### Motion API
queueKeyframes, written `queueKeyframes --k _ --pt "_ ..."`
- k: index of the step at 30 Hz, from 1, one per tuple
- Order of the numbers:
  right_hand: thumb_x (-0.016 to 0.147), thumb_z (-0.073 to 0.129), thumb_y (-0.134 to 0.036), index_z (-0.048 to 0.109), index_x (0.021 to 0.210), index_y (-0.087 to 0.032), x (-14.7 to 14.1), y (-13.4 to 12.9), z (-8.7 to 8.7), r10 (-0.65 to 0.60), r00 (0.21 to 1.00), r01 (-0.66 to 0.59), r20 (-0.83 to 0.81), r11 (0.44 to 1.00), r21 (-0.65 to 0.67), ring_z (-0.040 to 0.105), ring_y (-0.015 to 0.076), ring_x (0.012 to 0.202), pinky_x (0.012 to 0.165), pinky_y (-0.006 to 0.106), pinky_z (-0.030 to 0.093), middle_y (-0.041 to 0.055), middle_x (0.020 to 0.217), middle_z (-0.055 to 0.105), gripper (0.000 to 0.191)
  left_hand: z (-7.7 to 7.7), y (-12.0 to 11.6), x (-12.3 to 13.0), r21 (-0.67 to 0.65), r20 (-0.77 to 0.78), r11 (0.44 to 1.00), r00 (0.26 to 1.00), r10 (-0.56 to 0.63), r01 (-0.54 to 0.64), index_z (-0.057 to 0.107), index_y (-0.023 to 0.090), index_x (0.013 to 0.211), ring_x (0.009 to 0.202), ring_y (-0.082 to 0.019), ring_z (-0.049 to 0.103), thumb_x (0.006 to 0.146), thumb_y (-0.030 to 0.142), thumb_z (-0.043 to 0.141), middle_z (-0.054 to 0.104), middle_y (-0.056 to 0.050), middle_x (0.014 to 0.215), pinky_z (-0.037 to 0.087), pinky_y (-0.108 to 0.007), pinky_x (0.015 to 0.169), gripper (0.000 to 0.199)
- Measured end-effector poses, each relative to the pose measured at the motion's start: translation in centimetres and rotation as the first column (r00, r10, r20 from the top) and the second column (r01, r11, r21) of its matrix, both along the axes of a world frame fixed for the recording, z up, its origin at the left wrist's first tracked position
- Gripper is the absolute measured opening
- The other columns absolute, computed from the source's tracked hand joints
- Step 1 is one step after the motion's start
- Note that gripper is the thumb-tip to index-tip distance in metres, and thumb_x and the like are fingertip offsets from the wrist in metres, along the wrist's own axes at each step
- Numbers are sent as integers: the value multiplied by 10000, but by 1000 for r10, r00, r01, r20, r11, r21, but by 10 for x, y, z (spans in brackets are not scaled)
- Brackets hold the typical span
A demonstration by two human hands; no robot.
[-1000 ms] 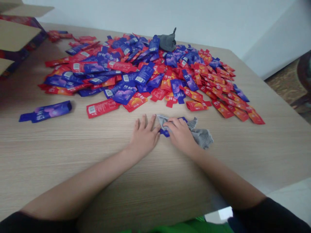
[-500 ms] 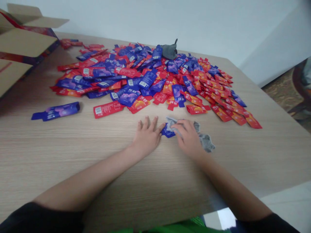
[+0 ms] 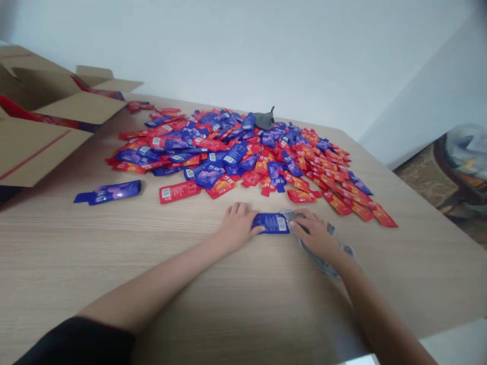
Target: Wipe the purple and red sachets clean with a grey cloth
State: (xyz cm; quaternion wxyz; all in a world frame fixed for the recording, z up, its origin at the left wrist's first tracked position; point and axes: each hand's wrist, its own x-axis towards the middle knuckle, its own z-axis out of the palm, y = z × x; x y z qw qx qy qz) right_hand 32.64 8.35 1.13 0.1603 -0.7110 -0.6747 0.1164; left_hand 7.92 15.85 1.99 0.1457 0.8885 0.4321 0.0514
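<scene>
A blue sachet (image 3: 271,223) lies flat on the table in front of me, its printed back with a white barcode facing up. My left hand (image 3: 239,225) grips its left end, thumb along the near edge and fingers curled at the far side. At the sachet's right end, my right hand (image 3: 312,232) presses a crumpled grey cloth (image 3: 327,266) to the table, fingers bent around it. Part of the cloth trails out beneath my right wrist.
A large heap of red and blue sachets (image 3: 224,147) covers the table's far side, with a dark grey pouch (image 3: 264,120) on top. One blue sachet (image 3: 110,192) and a red sachet (image 3: 179,192) lie apart in front. An open cardboard box (image 3: 38,137) stands at left.
The cloth and my right hand have slid right, uncovering most of the blue sachet. My left hand has gone from spread fingers to gripping the sachet's end. The view has tilted up.
</scene>
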Motion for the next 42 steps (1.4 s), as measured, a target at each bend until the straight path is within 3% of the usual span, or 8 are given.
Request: queueKeyframes --k 4,7,11,17,26,31,35,42 --pt "963 408 -456 732 775 -256 -12 10 4 62 997 -62 -38 998 4 551 313 1220 1055 587 329 76 1262 633 424 -6 0 9 -42 76 997 995 65 -62 566 135 1305 1263 -384 501 814 416 733 551 -197 1368 415 -537 1025 589" --pt "879 545 -465 717 1075 -252 -14 22 5 -11 999 16 -39 992 125 504 333 1294 1087 592 323 123 1330 592 336 -10 8 5 -116 169 993 985 40 -20 634 172 1150 1190 -362 568 704 390 819 634 -150 1246 455 -489 977 530" --pt "810 638 -482 512 1421 -226 -20 36 12 74 971 -59 -227 996 72 447 312 1385 1147 553 322 144 1452 530 674 -1 32 -9 -198 356 980 933 44 29 627 181 1073 957 -267 660 751 280 741 700 -73 1025 500 -365 829 356" --pt "901 532 -536 573 1350 -223 -56 72 40 228 793 -236 -564 970 61 689 261 1052 968 463 534 103 1210 708 548 22 60 -23 -239 651 967 754 89 92 594 198 1007 901 -187 627 786 284 688 663 -8 993 490 -289 796 255" --pt "939 455 -443 749 1042 -192 -57 168 69 249 944 -182 -218 941 285 718 230 664 631 354 591 51 783 761 399 -10 84 -27 -354 785 935 533 315 -31 427 236 939 756 -136 578 939 426 397 540 18 856 466 -257 690 193" --pt "926 422 -282 708 1228 -226 -23 264 96 49 997 -11 -62 866 500 643 300 1160 1022 451 479 96 1252 707 420 -27 83 -31 -381 717 924 642 272 35 470 222 759 684 -150 578 972 364 277 551 6 715 461 -268 658 320" --pt "941 290 -199 593 1379 -193 -1 350 107 -58 998 58 -19 815 577 520 282 1318 1103 456 401 111 1442 570 533 -29 77 -38 -329 627 942 762 165 67 520 213 716 711 -163 551 959 322 370 568 -1 707 420 -285 698 305" --pt "967 423 -407 584 1365 -180 -7 437 52 -31 996 -1 86 938 346 526 294 1304 1078 471 414 158 1402 589 486 -24 69 -44 -225 499 971 866 40 85 455 224 757 723 -159 511 984 278 341 564 -5 757 400 -279 713 260"
